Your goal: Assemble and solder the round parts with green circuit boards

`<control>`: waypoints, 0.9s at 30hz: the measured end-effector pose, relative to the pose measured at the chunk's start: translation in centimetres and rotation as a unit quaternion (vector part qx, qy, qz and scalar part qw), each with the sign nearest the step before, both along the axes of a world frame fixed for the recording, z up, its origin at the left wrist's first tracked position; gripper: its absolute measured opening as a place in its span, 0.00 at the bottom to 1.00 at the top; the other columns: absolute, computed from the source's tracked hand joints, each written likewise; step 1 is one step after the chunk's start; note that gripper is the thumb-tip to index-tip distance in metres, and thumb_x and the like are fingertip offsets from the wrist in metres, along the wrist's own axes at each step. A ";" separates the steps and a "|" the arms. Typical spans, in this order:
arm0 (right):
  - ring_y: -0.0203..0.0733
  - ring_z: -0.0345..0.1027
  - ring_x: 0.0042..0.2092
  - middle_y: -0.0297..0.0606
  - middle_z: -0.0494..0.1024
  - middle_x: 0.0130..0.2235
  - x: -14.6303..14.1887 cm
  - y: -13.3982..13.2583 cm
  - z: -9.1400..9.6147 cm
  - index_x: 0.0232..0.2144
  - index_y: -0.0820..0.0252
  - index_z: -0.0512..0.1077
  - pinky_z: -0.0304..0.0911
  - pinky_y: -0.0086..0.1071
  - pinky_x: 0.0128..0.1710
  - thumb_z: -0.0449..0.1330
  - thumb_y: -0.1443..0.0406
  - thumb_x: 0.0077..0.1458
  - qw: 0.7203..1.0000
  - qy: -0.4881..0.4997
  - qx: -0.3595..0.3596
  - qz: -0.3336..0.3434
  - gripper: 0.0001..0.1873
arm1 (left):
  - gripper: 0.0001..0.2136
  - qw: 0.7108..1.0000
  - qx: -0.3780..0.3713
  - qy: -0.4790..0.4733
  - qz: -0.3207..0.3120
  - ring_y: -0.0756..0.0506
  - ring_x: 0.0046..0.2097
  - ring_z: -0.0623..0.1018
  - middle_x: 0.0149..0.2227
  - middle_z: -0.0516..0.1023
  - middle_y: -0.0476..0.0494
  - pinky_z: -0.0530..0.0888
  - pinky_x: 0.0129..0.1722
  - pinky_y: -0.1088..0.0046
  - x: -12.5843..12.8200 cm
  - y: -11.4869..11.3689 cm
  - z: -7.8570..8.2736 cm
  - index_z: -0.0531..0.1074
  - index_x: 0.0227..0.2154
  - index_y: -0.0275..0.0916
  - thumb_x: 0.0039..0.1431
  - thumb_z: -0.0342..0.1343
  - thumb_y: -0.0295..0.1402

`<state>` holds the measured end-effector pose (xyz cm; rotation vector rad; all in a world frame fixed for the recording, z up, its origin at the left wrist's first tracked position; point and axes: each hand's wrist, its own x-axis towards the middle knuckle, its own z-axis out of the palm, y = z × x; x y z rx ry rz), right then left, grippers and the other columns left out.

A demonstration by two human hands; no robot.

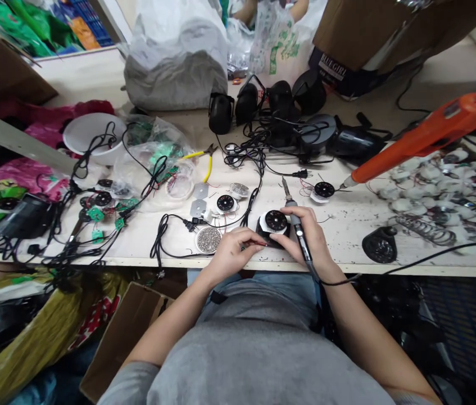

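Cream-coloured bench (347,230), viewed from above and strewn with black cables and small parts.

Centre, at the near edge: a round black ribbed disc in a white ring (275,221), seated on a dark square base, lies between the two hands.

Left hand (231,253): fingers curled in, with thumb and forefinger pinched nearly closed on a thin red wire (259,244) that runs to the near-left corner of the base.

Right hand (311,239): wrapped closed around the dark handle of a slim black soldering iron (294,216), fingertips resting against the right side of the disc. The iron's metal tip points away from the person and lies beyond the disc, not touching it. Its black cord trails off the bench edge to the right.

Just left of the left hand: a round tin of silvery granules (208,239).

Farther back: a second black disc (225,202), yellow-handled cutters (204,160) and a row of black rounded housings (263,101).

Right: an orange glue gun (423,135), nozzle down near a third black disc (324,190), and a black dome-shaped part (380,245) close to the front edge.

Left: a white round bowl (86,132) and clear plastic bags holding green circuit boards (153,149).

Rear: a crumpled grey plastic bag (176,62) and a brown cardboard box (389,28).
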<state>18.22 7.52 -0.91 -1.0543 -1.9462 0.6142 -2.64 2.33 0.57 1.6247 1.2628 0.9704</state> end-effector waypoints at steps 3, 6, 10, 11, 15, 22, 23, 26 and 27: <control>0.50 0.72 0.50 0.41 0.75 0.49 -0.3 1.5 -0.4 0.54 0.51 0.66 0.70 0.44 0.51 0.66 0.57 0.57 0.999 0.003 -0.048 0.007 0.24 | 0.05 0.995 0.079 0.055 -0.011 0.47 0.39 0.79 0.35 0.82 0.46 0.74 0.42 0.71 0.2 0.5 -0.2 0.79 0.35 0.40 0.63 0.59 0.26; 0.50 0.73 0.49 0.40 0.76 0.50 -0.4 2.9 -0.9 0.53 0.50 0.66 0.70 0.44 0.50 0.66 0.56 0.56 0.997 0.001 -0.069 0.015 0.25 | 0.06 0.986 0.137 0.098 -0.014 0.47 0.39 0.79 0.35 0.82 0.46 0.75 0.42 0.71 0.1 0.9 -0.9 0.78 0.36 0.40 0.64 0.57 0.24; 0.51 0.73 0.50 0.41 0.76 0.50 -0.4 4.1 -1.2 0.52 0.52 0.67 0.69 0.43 0.51 0.66 0.55 0.56 0.997 -0.009 -0.060 0.045 0.24 | 0.06 0.979 0.156 0.129 0.039 0.46 0.39 0.79 0.35 0.81 0.45 0.75 0.41 0.69 0.1 1.1 -1.8 0.78 0.36 0.39 0.63 0.56 0.24; 0.51 0.73 0.51 0.42 0.76 0.51 -0.5 4.3 -1.2 0.52 0.52 0.67 0.69 0.43 0.51 0.65 0.55 0.57 0.997 -0.013 -0.058 0.052 0.23 | 0.06 0.978 0.151 0.129 0.059 0.46 0.39 0.79 0.35 0.81 0.44 0.76 0.41 0.69 0.2 1.1 -1.9 0.78 0.36 0.39 0.63 0.56 0.23; 0.49 0.74 0.48 0.41 0.78 0.49 -0.9 4.8 -1.4 0.52 0.53 0.68 0.70 0.41 0.48 0.64 0.58 0.57 0.997 -0.026 -0.057 0.049 0.22 | 0.08 0.980 0.120 0.114 0.112 0.46 0.41 0.80 0.36 0.81 0.45 0.77 0.43 0.70 0.6 1.1 -2.0 0.78 0.38 0.39 0.62 0.57 0.22; 0.52 0.75 0.47 0.44 0.79 0.48 -0.2 4.7 -1.7 0.52 0.55 0.68 0.71 0.43 0.46 0.64 0.57 0.56 0.998 -0.058 -0.029 -0.011 0.23 | 0.14 0.989 0.057 0.039 0.131 0.51 0.32 0.80 0.42 0.78 0.43 0.79 0.33 0.75 0.3 0.7 -2.4 0.77 0.45 0.38 0.56 0.64 0.24; 0.52 0.76 0.48 0.45 0.80 0.48 -0.1 4.6 -1.7 0.53 0.55 0.68 0.71 0.44 0.47 0.64 0.57 0.56 0.998 -0.060 -0.030 -0.007 0.23 | 0.14 0.990 0.037 0.032 0.136 0.51 0.31 0.80 0.41 0.78 0.45 0.79 0.32 0.76 0.3 0.7 -2.5 0.77 0.45 0.37 0.54 0.66 0.24; 0.52 0.77 0.49 0.45 0.80 0.49 0.3 4.1 -1.3 0.54 0.56 0.68 0.71 0.44 0.48 0.63 0.56 0.58 0.998 -0.056 -0.039 0.003 0.23 | 0.12 0.991 -0.010 0.025 0.134 0.50 0.33 0.81 0.34 0.79 0.47 0.80 0.33 0.76 0.6 0.4 -2.4 0.76 0.41 0.37 0.53 0.68 0.25; 0.52 0.77 0.50 0.45 0.80 0.50 0.4 3.9 -1.2 0.54 0.55 0.68 0.72 0.44 0.48 0.63 0.55 0.58 0.998 -0.057 -0.037 -0.002 0.23 | 0.11 0.991 -0.016 0.026 0.129 0.49 0.33 0.81 0.33 0.80 0.48 0.80 0.33 0.76 0.7 0.3 -2.3 0.76 0.40 0.37 0.53 0.68 0.26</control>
